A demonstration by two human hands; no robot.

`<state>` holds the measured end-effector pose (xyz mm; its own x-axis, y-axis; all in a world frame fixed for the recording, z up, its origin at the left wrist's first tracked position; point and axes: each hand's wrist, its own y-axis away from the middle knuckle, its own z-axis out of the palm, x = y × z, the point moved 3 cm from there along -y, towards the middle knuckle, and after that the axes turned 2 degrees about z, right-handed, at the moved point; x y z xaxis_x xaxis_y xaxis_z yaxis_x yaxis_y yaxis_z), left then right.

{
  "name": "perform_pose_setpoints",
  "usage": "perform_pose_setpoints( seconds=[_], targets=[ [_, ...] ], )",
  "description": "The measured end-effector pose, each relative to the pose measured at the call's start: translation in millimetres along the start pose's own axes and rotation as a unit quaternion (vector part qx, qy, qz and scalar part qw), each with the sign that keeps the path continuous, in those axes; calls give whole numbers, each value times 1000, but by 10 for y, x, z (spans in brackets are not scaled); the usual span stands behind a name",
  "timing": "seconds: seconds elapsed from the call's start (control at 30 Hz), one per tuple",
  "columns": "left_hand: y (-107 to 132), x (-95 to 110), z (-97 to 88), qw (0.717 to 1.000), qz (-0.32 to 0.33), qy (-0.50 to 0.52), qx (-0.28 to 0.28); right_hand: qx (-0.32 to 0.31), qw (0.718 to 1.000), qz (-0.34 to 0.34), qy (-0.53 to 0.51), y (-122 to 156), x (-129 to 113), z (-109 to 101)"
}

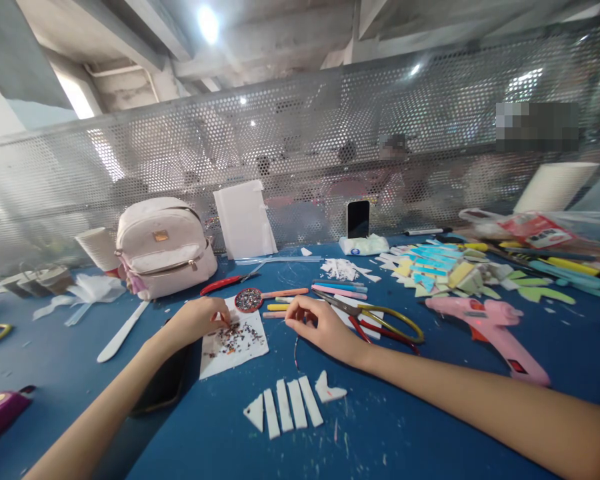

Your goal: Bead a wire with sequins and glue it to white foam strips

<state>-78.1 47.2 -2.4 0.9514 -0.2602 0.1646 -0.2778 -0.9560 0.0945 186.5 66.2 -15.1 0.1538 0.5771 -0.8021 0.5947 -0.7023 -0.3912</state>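
Note:
My left hand (pixel 207 321) is over a white sheet of paper (pixel 215 360), its fingertips pinched at the edge of a scatter of small dark and coloured beads (pixel 237 339). Whatever those fingertips hold is too small to make out. To the right, my right hand (pixel 323 327) has thumb and forefinger closed on a thin thread (pixel 296 353), which hangs down with a few tiny beads on it. A round red dish (pixel 249 300) full of similar beads stands behind the paper. Nearer me lie white foam pieces (pixel 293 405) arranged like a fish, with head, strips and tail.
Scissors (pixel 387 317), red pliers (pixel 225 283), markers (pixel 340 290) and a pink glue gun (pixel 495 327) surround my hands. A phone (pixel 163 377) lies under my left forearm. Behind are a white backpack (pixel 165 247), wipes (pixel 364 245) and cut foam pieces (pixel 435 267), against a perforated metal screen (pixel 300 133).

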Motion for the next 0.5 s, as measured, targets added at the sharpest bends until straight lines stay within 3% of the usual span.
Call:
perform_pose_setpoints(
  seconds=[0.5],
  targets=[
    [-14,17,29,1000,7,-21,17,-5,1000,-1,-4,-3,15,2]
  ],
)
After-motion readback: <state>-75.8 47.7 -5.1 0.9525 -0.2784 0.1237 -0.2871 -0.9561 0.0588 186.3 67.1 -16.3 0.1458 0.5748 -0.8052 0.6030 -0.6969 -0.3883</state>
